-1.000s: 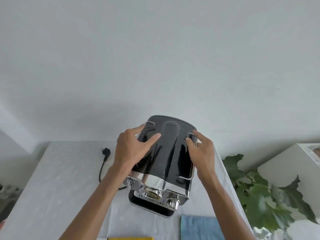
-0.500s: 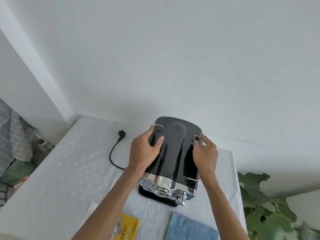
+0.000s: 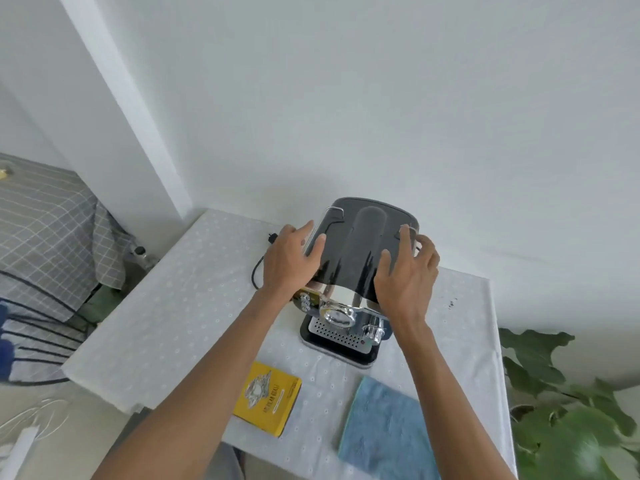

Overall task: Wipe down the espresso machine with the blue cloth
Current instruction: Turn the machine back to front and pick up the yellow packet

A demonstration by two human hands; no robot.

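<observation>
A black and chrome espresso machine (image 3: 356, 251) stands at the back of the white-clothed table (image 3: 194, 299), near the wall. My left hand (image 3: 291, 261) grips its left side with the thumb on the glossy top. On the right side, my right hand (image 3: 408, 275) rests against the machine with fingers spread and loosened. The blue cloth (image 3: 384, 427) lies flat on the table in front of the machine, to the right, untouched.
A yellow packet (image 3: 266, 398) lies on the table left of the blue cloth. The machine's black power cord (image 3: 258, 271) trails off behind my left hand. Green plant leaves (image 3: 568, 410) crowd the table's right edge. A chair with checked fabric (image 3: 45, 233) stands left.
My view has tilted down and left, bringing the cloth and yellow packet into sight. My right hand's fingers have spread and loosened on the machine's right side; the left hand keeps its grip.
</observation>
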